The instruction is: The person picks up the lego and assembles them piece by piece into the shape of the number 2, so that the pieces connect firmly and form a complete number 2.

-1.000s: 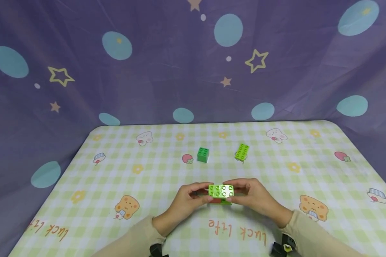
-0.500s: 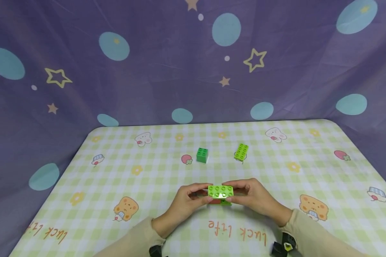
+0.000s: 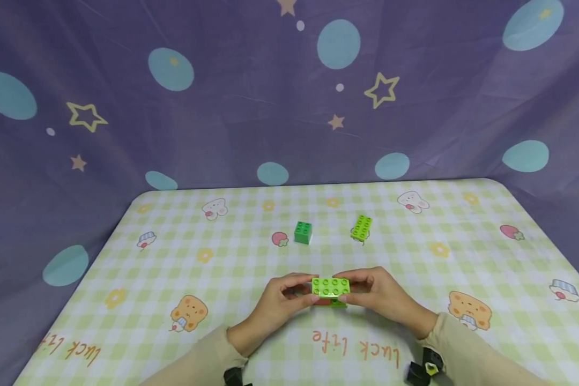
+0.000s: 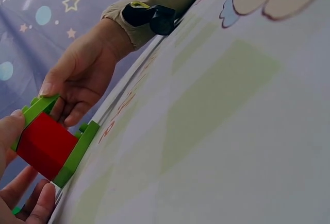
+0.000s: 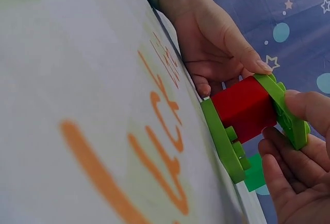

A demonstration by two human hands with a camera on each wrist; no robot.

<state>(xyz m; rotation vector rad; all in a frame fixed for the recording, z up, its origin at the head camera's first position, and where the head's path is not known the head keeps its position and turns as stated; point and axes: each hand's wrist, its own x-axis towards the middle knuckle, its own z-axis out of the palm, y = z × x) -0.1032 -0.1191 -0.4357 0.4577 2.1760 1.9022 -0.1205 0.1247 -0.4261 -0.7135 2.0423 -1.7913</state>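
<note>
A light green building-block plate (image 3: pixel 330 287) with studs lies on top of a red block (image 4: pixel 47 144). Under the red block sits another light green plate (image 4: pixel 77 154), which rests on the tablecloth with a few studs showing beside the red block. My left hand (image 3: pixel 283 298) holds the top plate at its left end, thumb on the near side and fingers behind. At the plate's other end my right hand (image 3: pixel 383 297) pinches it the same way. In the right wrist view the top plate (image 5: pixel 282 112) juts out past the red block toward the right hand.
Farther back on the checked tablecloth (image 3: pixel 251 257) stand a dark green brick (image 3: pixel 303 232) and, to its right, a light green studded plate (image 3: pixel 361 228). A purple patterned curtain (image 3: pixel 251 107) hangs behind the table.
</note>
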